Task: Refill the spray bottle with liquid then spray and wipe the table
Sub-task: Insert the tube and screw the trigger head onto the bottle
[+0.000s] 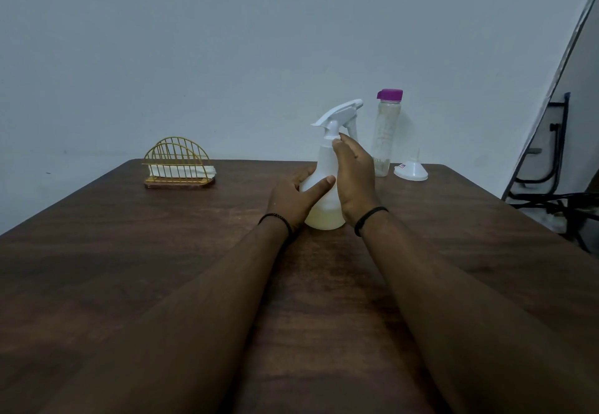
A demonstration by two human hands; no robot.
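A white translucent spray bottle [324,160] stands upright in the middle of the dark wooden table [129,251], its trigger head screwed on and a little pale yellowish liquid in its base. My left hand [291,198] grips the bottle's lower body, thumb across the front. My right hand [355,180] lies along the bottle's right side, and its thumb and fingertips pinch the neck just under the trigger head. Behind stands a clear, nearly empty bottle with a purple cap [385,135]. A white funnel [411,170] lies mouth down beside it.
A gold wire holder [178,167] with folded white napkins sits at the table's far left. A plain wall runs behind the table. Dark metal furniture frames [551,170] lean off the table's right side.
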